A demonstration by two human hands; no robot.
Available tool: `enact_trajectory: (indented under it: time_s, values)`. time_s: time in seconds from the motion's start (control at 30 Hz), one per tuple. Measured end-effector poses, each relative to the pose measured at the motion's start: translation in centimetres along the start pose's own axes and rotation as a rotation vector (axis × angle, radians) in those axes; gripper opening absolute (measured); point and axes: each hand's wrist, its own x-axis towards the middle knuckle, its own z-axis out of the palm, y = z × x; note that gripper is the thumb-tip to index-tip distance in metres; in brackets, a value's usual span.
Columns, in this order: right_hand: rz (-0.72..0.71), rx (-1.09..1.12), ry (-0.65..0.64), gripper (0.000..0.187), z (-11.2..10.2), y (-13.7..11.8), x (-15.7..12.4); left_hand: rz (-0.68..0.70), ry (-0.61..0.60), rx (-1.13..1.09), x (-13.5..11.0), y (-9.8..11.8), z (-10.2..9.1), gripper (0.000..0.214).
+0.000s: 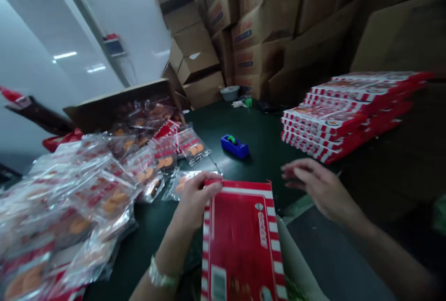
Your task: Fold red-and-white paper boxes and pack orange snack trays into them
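A red box with white-striped edges [240, 240] stands tilted close to me, its barcode side facing up. My left hand [195, 199] grips the box's upper left corner, thumb over the edge. To the right of the box, my right hand [315, 185] is held in the air with its fingers stretched out and nothing in them. Beyond the box, a blue tape dispenser [235, 146] with a green roll sits on the dark green table [254, 124]. Clear plastic packets [113, 199] with orange pieces lie heaped left of my left hand.
Stacked flat red-and-white boxes [327, 129] stand at the right of the table. An open carton [121, 99] holding more packets is at the back left. Large cardboard cartons [258, 36] are piled behind, with a small grey bowl [230, 93] before them.
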Motion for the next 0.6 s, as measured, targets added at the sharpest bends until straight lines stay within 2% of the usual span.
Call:
enact_trajectory:
  time_s: [0.03,0.1,0.13,0.17,0.2,0.27,0.33,0.37,0.4,0.47,0.53,0.6]
  values:
    - [0.007,-0.067,-0.177,0.032,0.5,-1.2,0.6,-0.078,-0.049,-0.092,1.4,-0.7,0.3,0.021]
    - [0.079,-0.251,-0.589,0.034,2.0,-3.5,1.6,-0.150,-0.108,-0.217,3.3,-2.0,1.0,0.027]
    - [0.097,-0.352,-0.741,0.033,2.7,-4.5,1.9,-0.141,-0.132,-0.243,3.8,-2.3,1.3,0.029]
    - [0.068,-0.461,-0.820,0.030,3.1,-5.4,2.1,-0.099,-0.162,-0.233,3.8,-2.3,1.6,0.031]
    - [-0.026,-0.570,-0.832,0.027,3.3,-6.1,2.0,-0.021,-0.191,-0.176,3.5,-2.0,1.7,0.032]
    - [-0.410,-0.791,-0.719,0.024,3.1,-6.8,0.8,0.242,-0.237,0.060,2.2,-1.2,1.8,0.032]
    - [-0.902,-0.922,-0.487,0.031,2.7,-5.6,-1.4,0.571,-0.251,0.349,1.1,-1.6,1.7,0.026]
    - [-1.085,-0.974,-0.323,0.036,2.6,-4.2,-2.7,0.717,-0.253,0.460,1.0,-2.6,1.5,0.025]
    - [-1.153,-1.074,-0.272,0.041,2.6,-2.4,-4.0,0.824,-0.248,0.535,1.2,-4.2,1.3,0.027]
    - [-1.134,-1.188,-0.249,0.038,2.6,1.3,-6.2,0.873,-0.220,0.655,2.4,-8.1,0.3,0.033]
    - [-1.001,-1.200,-0.336,0.035,2.3,3.9,-7.2,0.750,-0.139,0.781,3.7,-11.7,-1.2,0.036]
    - [-0.839,-1.144,-0.415,0.035,1.1,4.5,-6.1,0.501,-0.028,0.863,3.9,-13.8,-2.7,0.042]
